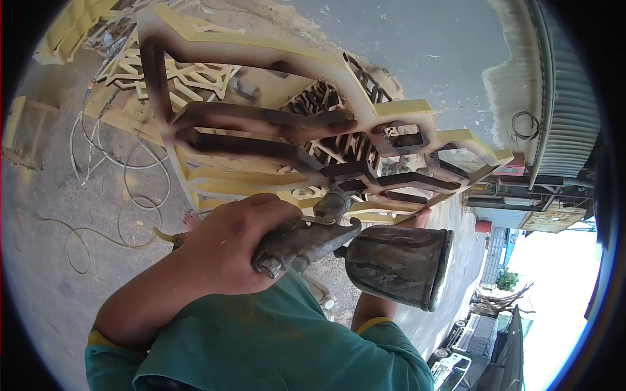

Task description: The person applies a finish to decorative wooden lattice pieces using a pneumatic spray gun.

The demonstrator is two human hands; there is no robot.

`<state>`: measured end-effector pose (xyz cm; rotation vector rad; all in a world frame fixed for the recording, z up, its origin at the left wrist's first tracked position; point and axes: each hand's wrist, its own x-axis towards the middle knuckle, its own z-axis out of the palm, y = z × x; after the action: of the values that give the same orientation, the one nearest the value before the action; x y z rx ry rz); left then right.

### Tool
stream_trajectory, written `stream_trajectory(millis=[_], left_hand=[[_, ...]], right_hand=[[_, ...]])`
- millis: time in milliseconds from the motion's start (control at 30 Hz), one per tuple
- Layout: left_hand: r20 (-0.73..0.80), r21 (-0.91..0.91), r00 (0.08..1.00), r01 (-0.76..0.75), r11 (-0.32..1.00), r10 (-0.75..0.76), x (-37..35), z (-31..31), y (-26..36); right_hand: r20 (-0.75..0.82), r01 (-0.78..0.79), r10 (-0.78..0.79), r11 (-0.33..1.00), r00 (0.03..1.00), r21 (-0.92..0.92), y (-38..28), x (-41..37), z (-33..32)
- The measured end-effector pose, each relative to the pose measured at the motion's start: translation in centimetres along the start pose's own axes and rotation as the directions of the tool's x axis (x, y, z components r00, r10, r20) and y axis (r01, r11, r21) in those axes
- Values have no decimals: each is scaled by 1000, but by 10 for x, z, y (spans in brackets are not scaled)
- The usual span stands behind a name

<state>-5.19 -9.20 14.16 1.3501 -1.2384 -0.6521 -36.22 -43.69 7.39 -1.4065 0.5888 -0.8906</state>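
Two hands busy. Left hand [228, 244] clenched round spray gun [306, 238], stained cup [398, 264] just right of it. Right hand [420, 218] mostly hidden behind cup, touching lattice panel [261, 130] edge, grip unclear. Panel sits just beyond nozzle: that close, stain could pool and run, overspray could hit right hand.

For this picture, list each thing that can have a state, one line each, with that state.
spray gun: gripped, nozzle toward the lattice panel.
left hand: closed around the spray gun.
paint cup: attached to the spray gun, stained.
lattice panel: partly coated dark brown, rest bare yellow.
right hand: at the lattice panel's edge, mostly hidden behind the paint cup; grip unclear.
hoses: in loose loops on the ground.
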Motion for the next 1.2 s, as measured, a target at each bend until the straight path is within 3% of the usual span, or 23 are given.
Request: stream_trajectory(millis=[333,433,633,767,1033,1100,1133,1200], left_hand=[[5,-71,999,-50,996,50,0,2,0],[-75,-74,994,-90,993,85,1,8,-1],[-170,-107,985,-57,993,38,-4,25,-6],[-132,-113,991,-22,993,7,-2,32,-7],[-111,-132,992,49,990,-63,-2,37,0],[-125,-124,989,64,990,-80,-3,38,1],[-131,-121,987,72,990,-88,-4,38,2],[-137,-118,986,75,990,-91,-6,38,3]], right_hand=[[4,-11,11,999,1000,45,14,-6,3],[12,-29,28,996,1000,86,24,-9,5],[79,-107,88,952,993,287,76,-11,1],[156,-202,151,893,976,401,109,-18,-4],[274,-311,207,852,939,421,130,-20,-16],[256,-216,132,918,958,332,129,-21,-10],[164,-158,109,933,980,323,130,-28,-3],[106,-133,99,910,989,392,121,-37,8]])
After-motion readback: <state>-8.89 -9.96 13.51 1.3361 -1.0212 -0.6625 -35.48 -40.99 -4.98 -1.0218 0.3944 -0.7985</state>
